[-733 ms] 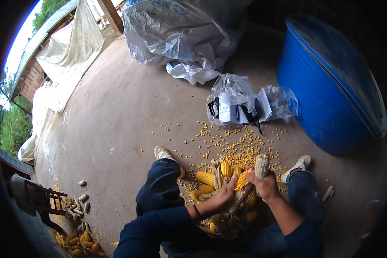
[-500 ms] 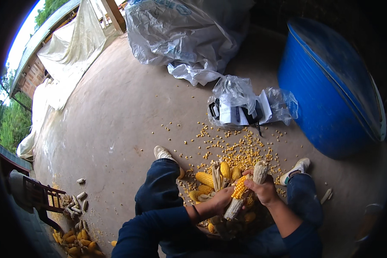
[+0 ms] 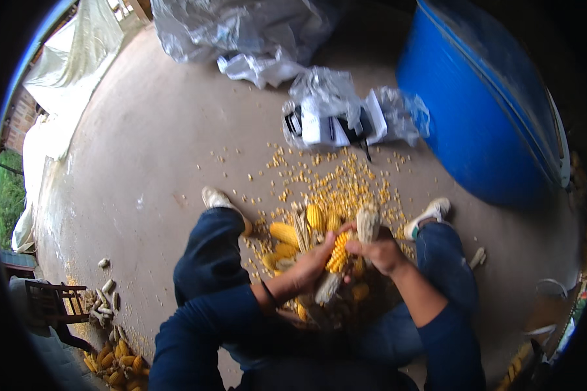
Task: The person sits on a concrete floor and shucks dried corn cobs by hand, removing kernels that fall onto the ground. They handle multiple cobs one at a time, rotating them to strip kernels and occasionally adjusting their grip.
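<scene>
Between my knees, my left hand [image 3: 311, 266] is closed around a partly shelled corn cob [image 3: 338, 254]. Yellow kernels still cover its upper part, while its lower end is pale and stripped. My right hand [image 3: 383, 253] grips a bare corn cob [image 3: 368, 225] that points up and away from me; its thumb presses by the kernels of the other cob. Some fingers of both hands are hidden behind the cobs. Just beyond and below them lies a heap of yellow ears of corn [image 3: 283, 233] with dry husks [image 3: 301, 227]. Loose kernels [image 3: 346, 186] are scattered over the floor ahead.
A clear plastic bag [image 3: 326, 98] with papers and a dark item lies ahead. Behind it is a large whitish plastic sack [image 3: 241, 29]; a big blue tub [image 3: 476, 104] stands at right. At lower left are a small chair [image 3: 65, 303], stripped cobs [image 3: 101, 303] and more ears [image 3: 117, 362].
The whole view has shifted, so the surroundings sit higher and further left. Both hands keep their hold on the two cobs, which remain pressed close together.
</scene>
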The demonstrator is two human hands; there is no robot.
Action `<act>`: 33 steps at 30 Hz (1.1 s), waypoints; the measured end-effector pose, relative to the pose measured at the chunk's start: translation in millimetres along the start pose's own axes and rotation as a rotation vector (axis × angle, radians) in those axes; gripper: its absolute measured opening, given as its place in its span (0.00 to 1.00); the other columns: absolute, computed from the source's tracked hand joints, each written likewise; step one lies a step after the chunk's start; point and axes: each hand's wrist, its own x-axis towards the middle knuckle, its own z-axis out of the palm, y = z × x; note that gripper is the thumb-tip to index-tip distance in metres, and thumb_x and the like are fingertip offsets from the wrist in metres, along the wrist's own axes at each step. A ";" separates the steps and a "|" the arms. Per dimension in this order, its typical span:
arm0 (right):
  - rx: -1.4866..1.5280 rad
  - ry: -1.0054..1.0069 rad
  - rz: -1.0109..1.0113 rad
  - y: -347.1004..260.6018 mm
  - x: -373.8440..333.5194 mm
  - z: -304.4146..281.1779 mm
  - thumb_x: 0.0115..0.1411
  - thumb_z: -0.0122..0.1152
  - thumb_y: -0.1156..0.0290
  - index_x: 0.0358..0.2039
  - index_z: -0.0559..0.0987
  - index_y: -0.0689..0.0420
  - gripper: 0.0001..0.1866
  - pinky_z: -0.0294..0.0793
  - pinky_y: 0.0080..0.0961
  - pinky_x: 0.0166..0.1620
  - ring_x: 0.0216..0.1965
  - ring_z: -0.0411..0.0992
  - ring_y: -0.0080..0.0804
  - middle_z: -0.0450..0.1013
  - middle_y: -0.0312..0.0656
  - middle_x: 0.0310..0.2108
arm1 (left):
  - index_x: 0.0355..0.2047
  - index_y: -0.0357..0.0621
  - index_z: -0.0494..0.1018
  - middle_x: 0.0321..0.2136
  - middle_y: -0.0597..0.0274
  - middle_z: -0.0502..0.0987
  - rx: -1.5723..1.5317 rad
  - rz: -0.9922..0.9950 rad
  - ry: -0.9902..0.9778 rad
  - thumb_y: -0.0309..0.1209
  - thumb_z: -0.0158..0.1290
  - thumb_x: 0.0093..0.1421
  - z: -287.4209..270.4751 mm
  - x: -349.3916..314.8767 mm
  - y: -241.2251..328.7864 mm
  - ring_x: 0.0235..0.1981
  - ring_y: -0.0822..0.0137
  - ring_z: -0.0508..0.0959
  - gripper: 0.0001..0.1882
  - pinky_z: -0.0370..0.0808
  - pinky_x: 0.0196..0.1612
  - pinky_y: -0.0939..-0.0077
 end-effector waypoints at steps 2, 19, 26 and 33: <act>0.090 -0.085 0.039 -1.1 3.3 -3.2 0.52 0.60 0.74 0.43 0.74 0.61 0.16 0.69 0.22 0.44 0.39 0.70 0.26 0.73 0.38 0.39 | 0.65 0.61 0.46 0.47 0.58 0.67 0.043 0.060 -0.123 0.55 0.33 0.64 -6.7 3.3 1.7 0.37 0.61 0.74 0.31 0.75 0.37 0.69; 0.138 -0.155 0.010 -13.7 7.6 -22.8 0.48 0.60 0.70 0.45 0.71 0.64 0.23 0.67 0.32 0.54 0.47 0.72 0.38 0.73 0.54 0.44 | 0.56 0.37 0.56 0.45 0.46 0.71 0.092 -0.188 -0.302 0.37 0.57 0.56 -25.7 -8.8 9.1 0.40 0.59 0.77 0.33 0.77 0.39 0.70; -0.121 0.126 0.004 3.9 10.1 -10.5 0.53 0.63 0.77 0.34 0.76 0.63 0.08 0.75 0.22 0.36 0.31 0.76 0.26 0.76 0.41 0.27 | 0.43 0.38 0.70 0.27 0.52 0.78 1.057 0.124 0.121 0.35 0.61 0.49 -16.1 -13.2 1.6 0.27 0.64 0.79 0.23 0.75 0.32 0.71; -0.107 0.236 0.058 18.5 16.7 -18.8 0.53 0.65 0.72 0.35 0.76 0.62 0.11 0.74 0.26 0.44 0.40 0.75 0.30 0.76 0.44 0.35 | 0.41 0.39 0.70 0.24 0.48 0.76 1.556 0.419 0.263 0.37 0.61 0.45 -32.0 -6.9 -3.1 0.22 0.51 0.77 0.24 0.75 0.28 0.61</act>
